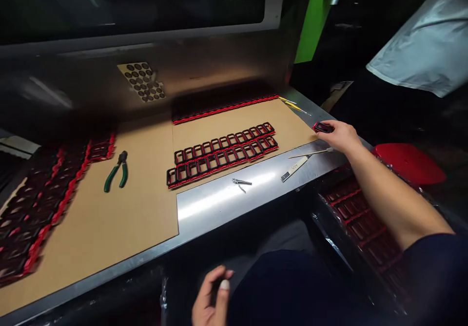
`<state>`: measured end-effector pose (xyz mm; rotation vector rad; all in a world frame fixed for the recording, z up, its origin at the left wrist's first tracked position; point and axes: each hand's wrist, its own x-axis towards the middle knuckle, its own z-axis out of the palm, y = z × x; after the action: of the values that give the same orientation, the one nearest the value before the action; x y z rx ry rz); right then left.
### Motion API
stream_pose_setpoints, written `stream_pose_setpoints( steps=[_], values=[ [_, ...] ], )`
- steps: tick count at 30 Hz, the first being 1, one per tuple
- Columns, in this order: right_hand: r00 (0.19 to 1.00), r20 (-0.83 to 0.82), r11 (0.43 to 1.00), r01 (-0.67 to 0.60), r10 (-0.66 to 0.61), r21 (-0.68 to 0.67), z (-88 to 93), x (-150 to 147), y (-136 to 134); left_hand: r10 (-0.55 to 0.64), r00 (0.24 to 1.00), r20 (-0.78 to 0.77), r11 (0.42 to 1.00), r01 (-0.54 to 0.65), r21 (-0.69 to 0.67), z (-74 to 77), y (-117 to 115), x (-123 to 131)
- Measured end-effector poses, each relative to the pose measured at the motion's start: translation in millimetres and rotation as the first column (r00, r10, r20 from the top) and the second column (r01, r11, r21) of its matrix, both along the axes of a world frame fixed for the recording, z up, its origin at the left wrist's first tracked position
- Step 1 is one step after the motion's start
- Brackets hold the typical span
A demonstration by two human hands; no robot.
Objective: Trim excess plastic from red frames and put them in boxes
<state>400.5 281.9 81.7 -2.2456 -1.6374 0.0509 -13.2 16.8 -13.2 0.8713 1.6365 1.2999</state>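
Note:
My right hand (341, 135) is closed on a small black and red part (323, 127) at the right end of the metal bench. Low in the view, my left hand (212, 297) hangs in front of the bench, fingers apart and nothing between them. Two rows of black and red frames (223, 158) lie side by side on brown cardboard (146, 209). A longer red-edged row (226, 107) runs behind them. Near my right hand lie a thin stick (309, 153) and a pale-handled tool (294, 167).
Green-handled pliers (117, 172) and many dark red parts (47, 204) are at the left. Small metal tweezers (242, 182) lie near the front edge. An open box of parts (365, 221) and a red stool (411, 163) stand at the right. Another person's pale garment (427, 38) shows behind.

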Motion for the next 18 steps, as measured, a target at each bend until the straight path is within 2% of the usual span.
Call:
stream_pose_setpoints(
  steps=[1, 2, 3, 5, 7, 9, 11, 12, 15, 18],
  values=[
    [0.995, -0.056, 0.988, -0.079, 0.087, 0.131, -3.0, -23, -19, -0.051, 0.996, 0.074, 0.999, 0.052, -0.015, -2.9, 0, 13],
    [0.968, -0.094, 0.954, -0.207, 0.231, 0.216, -7.6, -51, -42, -0.093, 0.983, 0.158, 0.995, 0.095, -0.004, -4.5, 1, 25],
    [0.917, -0.105, 0.897, -0.345, 0.385, 0.276, -14.1, -81, -67, -0.128, 0.962, 0.242, 0.992, 0.125, 0.027, -5.1, 3, 35],
    [0.744, -0.067, 0.719, -0.612, 0.664, 0.328, -31.9, -143, -119, -0.191, 0.895, 0.403, 0.982, 0.172, 0.084, -4.6, 10, 50],
    [0.596, -0.062, 0.58, -0.746, 0.801, 0.328, -52.6, -194, -165, -0.168, 0.823, 0.542, 0.983, 0.183, 0.028, -3.2, 17, 57],
    [0.564, -0.137, 0.575, -0.751, 0.814, 0.325, -70.9, -223, -198, -0.011, 0.795, 0.607, 0.985, 0.113, -0.131, -1.5, 23, 56],
    [0.513, -0.299, 0.591, -0.742, 0.805, 0.317, -83.4, -231, -216, 0.146, 0.783, 0.605, 0.957, 0.043, -0.286, 0.9, 25, 51],
    [0.474, -0.39, 0.597, -0.74, 0.79, 0.309, -87.5, -228, -220, 0.176, 0.769, 0.615, 0.942, 0.05, -0.332, 2.5, 24, 48],
    [0.348, -0.636, 0.604, -0.761, 0.689, 0.237, -95.2, -211, -219, 0.128, 0.674, 0.727, 0.911, 0.21, -0.355, 7.1, 19, 41],
    [0.21, -0.814, 0.559, -0.813, 0.542, 0.162, -99.8, -201, -213, 0.062, 0.585, 0.809, 0.898, 0.322, -0.302, 8.2, 14, 39]
  ],
)
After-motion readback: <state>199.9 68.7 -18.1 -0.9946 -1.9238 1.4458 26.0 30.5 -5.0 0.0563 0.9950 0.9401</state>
